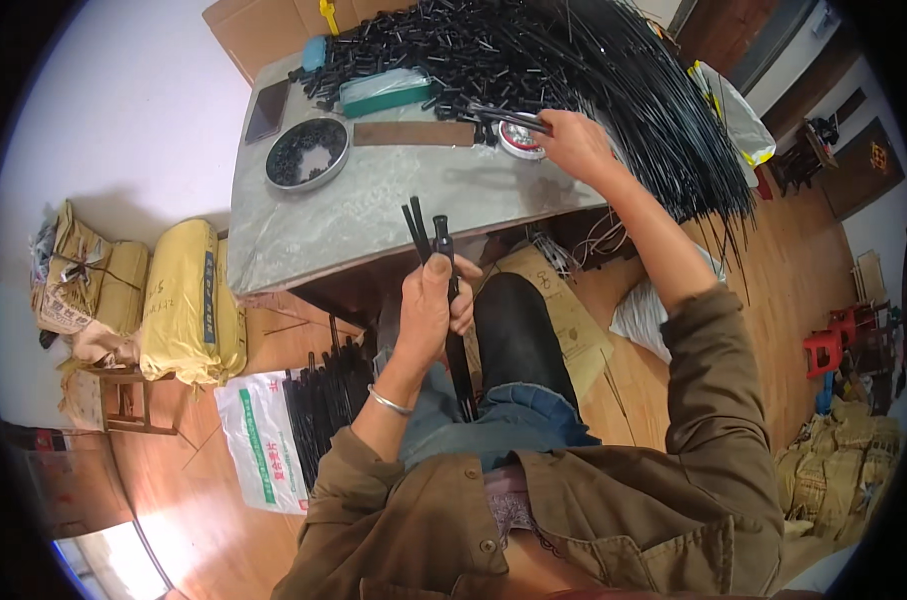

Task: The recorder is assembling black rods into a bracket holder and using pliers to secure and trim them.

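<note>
My left hand [432,305] is closed around black rods [443,235] in front of the table edge, above my lap. One of them is thicker with a flared top end, and thinner ones stick up beside it. My right hand [577,145] pinches a few thin black rods [514,117] at the table's right. Their far ends point left, over a small round tin [520,146] with a red rim and pale contents. Behind that tin spreads a large heap of short black tube pieces [454,45]. What the ends of the rods touch is too small to tell.
On the grey table [374,220] lie a bowl of small black rings [309,155], a brown strip [414,134], a green box [384,92] and a phone [268,108]. Long black rods [664,120] overhang the right side. Yellow sacks [181,300] stand left; bundled rods [329,395] lie below.
</note>
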Demonstrator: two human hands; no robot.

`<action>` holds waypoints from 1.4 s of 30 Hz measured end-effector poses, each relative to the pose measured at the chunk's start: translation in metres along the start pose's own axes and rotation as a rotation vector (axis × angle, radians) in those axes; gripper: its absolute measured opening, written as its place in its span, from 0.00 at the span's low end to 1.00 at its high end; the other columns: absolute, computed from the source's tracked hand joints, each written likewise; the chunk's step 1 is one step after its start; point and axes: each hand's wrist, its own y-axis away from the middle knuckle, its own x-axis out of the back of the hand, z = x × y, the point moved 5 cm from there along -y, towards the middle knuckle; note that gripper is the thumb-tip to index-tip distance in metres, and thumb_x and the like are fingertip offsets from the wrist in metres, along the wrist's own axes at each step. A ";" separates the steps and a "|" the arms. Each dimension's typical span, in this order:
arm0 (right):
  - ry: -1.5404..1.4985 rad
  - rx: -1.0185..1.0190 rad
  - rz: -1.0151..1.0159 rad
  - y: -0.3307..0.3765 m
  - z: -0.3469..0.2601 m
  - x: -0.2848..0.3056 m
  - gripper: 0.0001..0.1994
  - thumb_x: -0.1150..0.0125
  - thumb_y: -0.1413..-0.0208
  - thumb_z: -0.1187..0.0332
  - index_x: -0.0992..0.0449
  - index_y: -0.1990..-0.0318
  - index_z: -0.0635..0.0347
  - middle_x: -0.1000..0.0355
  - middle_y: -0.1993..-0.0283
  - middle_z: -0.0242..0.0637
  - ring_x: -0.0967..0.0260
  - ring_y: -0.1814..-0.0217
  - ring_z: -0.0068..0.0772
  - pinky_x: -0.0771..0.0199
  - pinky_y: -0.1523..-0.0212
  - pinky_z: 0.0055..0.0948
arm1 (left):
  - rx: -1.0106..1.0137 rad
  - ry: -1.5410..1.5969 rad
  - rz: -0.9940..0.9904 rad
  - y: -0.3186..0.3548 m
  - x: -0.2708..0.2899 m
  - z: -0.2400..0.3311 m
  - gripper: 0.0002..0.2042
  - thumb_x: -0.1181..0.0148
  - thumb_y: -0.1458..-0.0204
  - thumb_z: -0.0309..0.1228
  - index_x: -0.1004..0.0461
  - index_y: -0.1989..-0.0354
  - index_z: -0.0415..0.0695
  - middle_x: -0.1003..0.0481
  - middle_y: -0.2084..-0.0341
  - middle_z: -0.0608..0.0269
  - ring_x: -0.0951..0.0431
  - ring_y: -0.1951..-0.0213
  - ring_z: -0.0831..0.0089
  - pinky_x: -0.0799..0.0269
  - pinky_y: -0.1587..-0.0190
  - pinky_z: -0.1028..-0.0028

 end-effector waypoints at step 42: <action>0.031 -0.165 -0.160 -0.044 0.018 -0.026 0.19 0.36 0.54 0.55 0.22 0.61 0.61 0.23 0.60 0.48 0.25 0.55 0.47 0.28 0.54 0.39 | -0.011 0.008 0.025 -0.001 -0.010 -0.006 0.27 0.52 0.41 0.54 0.31 0.62 0.35 0.40 0.87 0.69 0.41 0.87 0.82 0.43 0.84 0.80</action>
